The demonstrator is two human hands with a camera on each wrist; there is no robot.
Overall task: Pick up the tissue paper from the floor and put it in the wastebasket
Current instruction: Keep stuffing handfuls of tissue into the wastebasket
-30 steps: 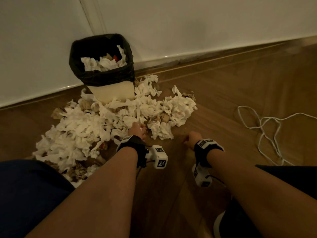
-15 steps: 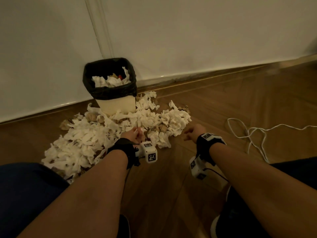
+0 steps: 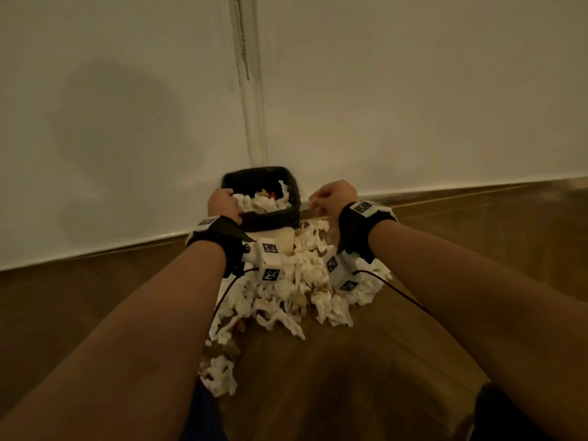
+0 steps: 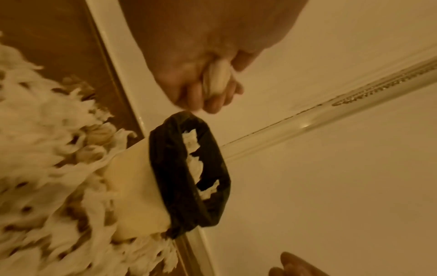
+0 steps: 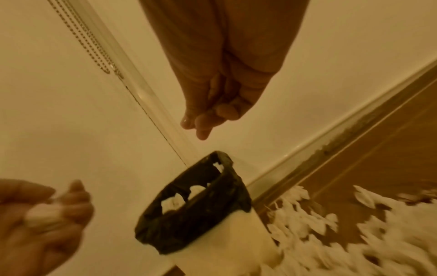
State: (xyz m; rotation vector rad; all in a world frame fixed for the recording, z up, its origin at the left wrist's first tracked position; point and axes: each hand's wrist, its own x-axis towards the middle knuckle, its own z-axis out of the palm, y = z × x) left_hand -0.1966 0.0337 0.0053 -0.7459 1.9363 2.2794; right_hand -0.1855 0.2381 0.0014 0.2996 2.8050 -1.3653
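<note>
A white wastebasket (image 3: 283, 238) with a black bag liner (image 4: 165, 168) stands against the wall, holding several crumpled tissues. A big heap of white tissue paper (image 3: 296, 291) lies on the wooden floor in front of it. My left hand (image 3: 222, 203) hovers over the basket's left rim and grips a wad of tissue (image 4: 218, 76), which also shows in the right wrist view (image 5: 45, 214). My right hand (image 3: 329, 198) hangs just right of the basket (image 5: 189, 214), above rim height. Its fingers (image 5: 201, 121) are curled together and no tissue shows in them.
The pale wall (image 3: 413, 106) runs right behind the basket, with a bead chain (image 3: 243, 43) hanging down it. A skirting board (image 3: 477, 189) meets the wooden floor (image 3: 318, 377). Black cables (image 3: 397, 292) trail from the wrist cameras over the heap.
Both hands have risen from the floor to the basket's rim. The left one carries up the wad it pinched from the heap. The head view has tilted up towards the wall.
</note>
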